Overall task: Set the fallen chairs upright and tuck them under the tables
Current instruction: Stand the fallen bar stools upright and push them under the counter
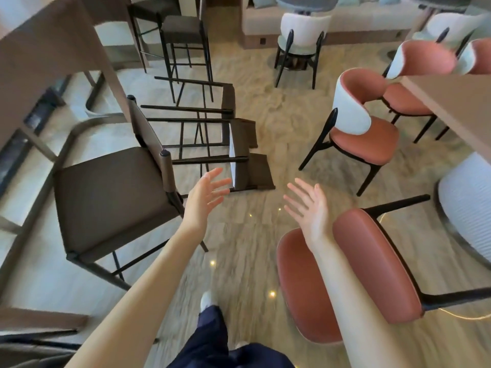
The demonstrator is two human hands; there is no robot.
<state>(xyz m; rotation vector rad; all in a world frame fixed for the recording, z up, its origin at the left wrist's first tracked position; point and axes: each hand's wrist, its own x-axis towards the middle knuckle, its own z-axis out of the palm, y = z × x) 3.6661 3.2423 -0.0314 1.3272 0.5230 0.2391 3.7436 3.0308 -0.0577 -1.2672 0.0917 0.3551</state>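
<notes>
Now both arms outstretched: left hand (206,193) and right hand (308,208) released, fingers spread, above fallen stools (212,134).

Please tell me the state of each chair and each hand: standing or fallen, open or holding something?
Near brown stool: upright.
Two brown stools ahead: fallen on their sides.
Far brown stools: upright.
Near pink chair: fallen.
Pink chair at the table: upright, not tucked in.
Left hand: open, holding nothing.
Right hand: open, holding nothing.
</notes>
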